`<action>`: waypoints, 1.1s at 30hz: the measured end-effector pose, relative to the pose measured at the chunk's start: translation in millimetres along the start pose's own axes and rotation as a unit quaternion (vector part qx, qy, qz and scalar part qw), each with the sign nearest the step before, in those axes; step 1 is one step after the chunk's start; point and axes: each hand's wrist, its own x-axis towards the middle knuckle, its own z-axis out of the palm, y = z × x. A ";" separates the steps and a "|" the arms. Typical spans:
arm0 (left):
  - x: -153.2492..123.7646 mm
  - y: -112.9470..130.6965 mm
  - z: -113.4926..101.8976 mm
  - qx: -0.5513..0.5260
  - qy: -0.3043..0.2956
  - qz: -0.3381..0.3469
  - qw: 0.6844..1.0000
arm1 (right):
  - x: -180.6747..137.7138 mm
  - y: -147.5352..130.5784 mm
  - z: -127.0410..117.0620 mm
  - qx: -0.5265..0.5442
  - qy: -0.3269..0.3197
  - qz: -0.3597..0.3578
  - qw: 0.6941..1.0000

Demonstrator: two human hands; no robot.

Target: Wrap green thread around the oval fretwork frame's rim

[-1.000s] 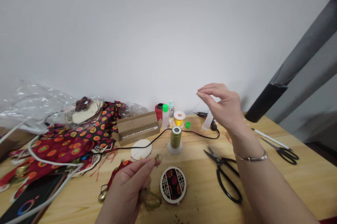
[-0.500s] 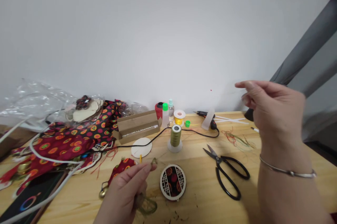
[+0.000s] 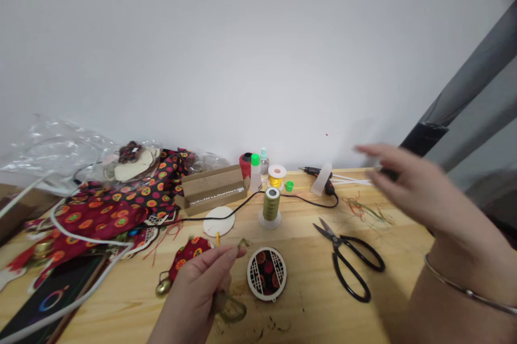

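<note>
My left hand [image 3: 202,285] is low at the table's front, pinching the end of an olive-green tassel [image 3: 231,309] whose threads hang below the palm. Just right of it lies a round wooden lattice piece with red fabric inside [image 3: 266,273]. My right hand [image 3: 416,193], blurred, is raised over the right side of the table with fingers stretched leftward; whether a thread runs from it I cannot tell. An olive thread spool [image 3: 271,207] stands upright mid-table. Black scissors [image 3: 349,260] lie below my right hand.
Red patterned fabric [image 3: 100,215], a white cable [image 3: 76,241], plastic bags and a cardboard box [image 3: 212,189] crowd the left. Small bottles [image 3: 255,172], a yellow spool [image 3: 276,176] and a glue gun [image 3: 321,180] with a black cord stand by the wall. Loose threads [image 3: 363,210] lie right.
My right hand swung from above the spool out to the right and has come down lower with its fingers spread. My left hand keeps its pinch on the tassel, barely moving.
</note>
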 end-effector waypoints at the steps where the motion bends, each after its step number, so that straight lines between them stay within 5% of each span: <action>1: 0.2 -0.2 0.0 0.000 -0.003 0.000 1.000 | -3.3 3.1 3.7 -0.045 -0.121 -0.024 0.991; 3: 0.1 -0.1 0.4 0.004 -0.006 -0.001 1.000 | -10.5 1.0 12.2 -0.102 -0.230 -0.039 0.967; 6: -1.6 1.8 2.4 0.016 -0.007 0.002 1.000 | -21.4 -23.7 25.4 -0.080 -0.227 -0.069 0.968; 9: -4.0 4.3 6.5 0.035 -0.018 0.005 0.999 | -30.4 -61.2 40.1 0.098 -0.197 -0.119 0.968; 14: -7.9 5.6 15.3 0.082 -0.058 0.004 0.995 | -38.0 -98.2 74.3 0.351 -0.229 -0.166 0.893; 17: -10.9 6.9 19.8 0.100 -0.058 0.006 0.993 | -39.4 -99.5 90.9 0.401 -0.303 -0.192 0.843; 20: -13.4 9.5 22.7 0.100 -0.064 0.008 0.993 | -41.0 -95.9 98.2 0.389 -0.360 -0.200 0.824; 29: -9.1 12.8 18.2 0.114 -0.054 0.004 0.992 | -42.0 -57.2 78.9 0.281 -0.436 -0.151 0.842; 31: -7.2 12.9 15.8 0.121 -0.049 0.006 0.991 | -40.5 -41.4 70.1 0.219 -0.373 -0.145 0.890; 33: -5.6 12.3 13.9 0.127 -0.044 0.002 0.991 | -40.2 -27.1 63.1 0.203 -0.238 -0.116 0.943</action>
